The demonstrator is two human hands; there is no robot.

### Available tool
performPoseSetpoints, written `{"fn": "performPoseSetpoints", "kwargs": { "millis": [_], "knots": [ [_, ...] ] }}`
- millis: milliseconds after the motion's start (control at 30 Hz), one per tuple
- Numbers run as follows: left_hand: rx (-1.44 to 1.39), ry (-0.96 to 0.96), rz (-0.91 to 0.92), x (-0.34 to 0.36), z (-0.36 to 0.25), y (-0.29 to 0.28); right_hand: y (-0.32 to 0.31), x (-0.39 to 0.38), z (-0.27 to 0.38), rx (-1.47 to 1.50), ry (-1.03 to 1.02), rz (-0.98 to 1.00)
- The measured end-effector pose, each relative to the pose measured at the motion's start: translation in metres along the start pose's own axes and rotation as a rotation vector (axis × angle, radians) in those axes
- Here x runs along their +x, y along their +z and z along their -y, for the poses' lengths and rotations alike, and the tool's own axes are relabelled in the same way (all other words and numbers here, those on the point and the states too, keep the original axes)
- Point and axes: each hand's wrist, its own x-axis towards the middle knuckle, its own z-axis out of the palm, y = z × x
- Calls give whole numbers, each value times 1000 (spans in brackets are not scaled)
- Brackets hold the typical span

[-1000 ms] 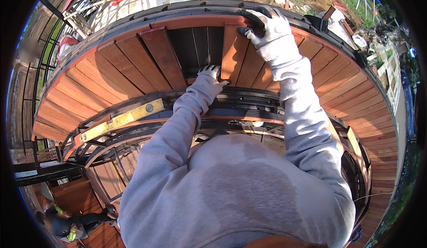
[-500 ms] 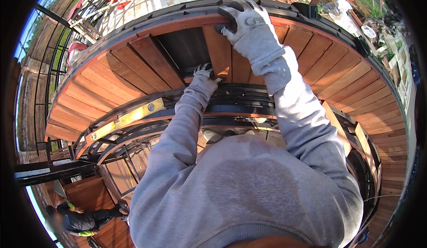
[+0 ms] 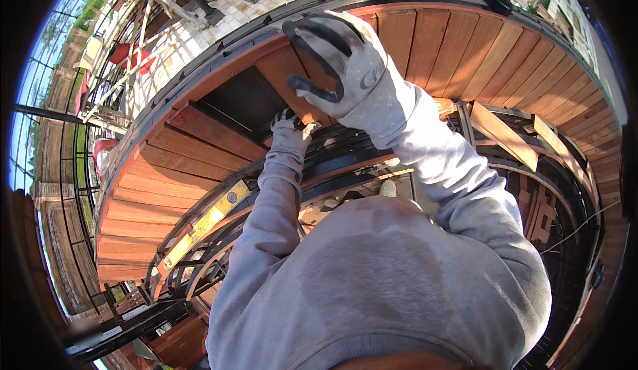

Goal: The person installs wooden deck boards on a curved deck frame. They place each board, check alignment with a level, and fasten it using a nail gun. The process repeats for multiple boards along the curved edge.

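My left hand, in a grey-white glove with dark fingertips, grips the near end of a reddish-brown wooden plank. Its thumb is at the plank's end and its fingers curl at the side facing the gap. Left of this plank, a dark panel shows in an opening between the boards. Above the plank and the ones to its right is my right hand, gloved alike, with fingers and thumb spread and nothing between them. Part of the planks under it is hidden by the glove and sleeve.
A yellow spirit level lies along the inner curve to the left. Black curved metal rails run below the planking. Loose boards lean on the inner frame at right. Beyond the outer rim is a paved floor.
My right hand has come off the outer rim and opened, moving nearer to me. My left hand stays at the plank's near end. The whole view has turned.
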Motion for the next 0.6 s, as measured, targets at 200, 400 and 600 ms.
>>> {"fn": "performPoseSetpoints", "kwargs": {
  "millis": [200,400,600],
  "knots": [
    [-278,262,-337,1,4,11,-40,-223,20,-26,496,898],
    [-583,315,-328,1,6,15,-142,-269,-2,-569,920,351],
    [-121,225,-359,2,9,6,-111,-263,-45,-721,1136,965]
  ]
}}
